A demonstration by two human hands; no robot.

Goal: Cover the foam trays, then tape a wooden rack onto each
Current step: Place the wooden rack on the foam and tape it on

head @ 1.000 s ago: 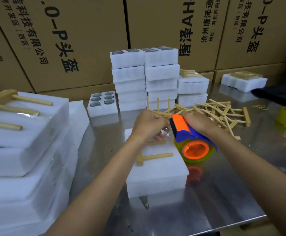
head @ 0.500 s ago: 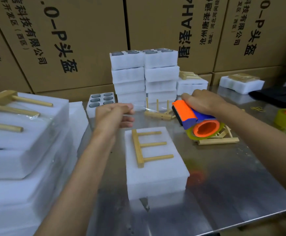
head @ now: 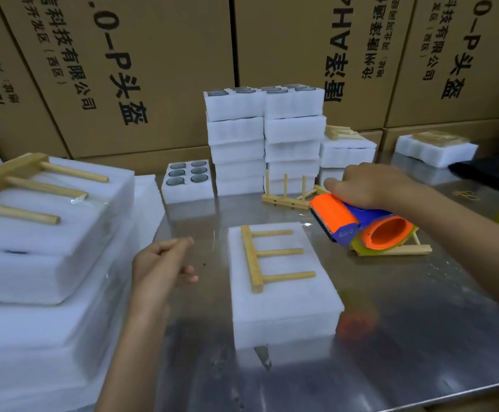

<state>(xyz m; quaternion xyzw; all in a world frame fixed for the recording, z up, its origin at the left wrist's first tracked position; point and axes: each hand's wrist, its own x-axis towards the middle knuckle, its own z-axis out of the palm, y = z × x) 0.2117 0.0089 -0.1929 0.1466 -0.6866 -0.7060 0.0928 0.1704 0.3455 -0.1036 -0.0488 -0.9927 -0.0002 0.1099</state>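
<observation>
- Wooden rack (head: pixel 267 257) lay on the covered foam tray (head: pixel 283 298) at centre frame, seemingly untaped.
- Right hand (head: pixel 367 185) gripped the tape gun (head: pixel 358 224).
- Left hand (head: pixel 160 263) was loosely curled, pinching something unclear.

Foam trays (head: pixel 283 281): white, plain. Wooden rack (head: pixel 267 257): pale yellow-tan. Tape dispenser (head: pixel 358 224): orange head and core, blue body, on a yellowish translucent roll. Desk (head: pixel 420 337): silver-grey metal, reflective. Cartons (head: pixel 129 69): brown cardboard with black printed characters. Open tray (head: pixel 188 181): white with six grey round cells. Cloth (head: pixel 497 173): black.
</observation>
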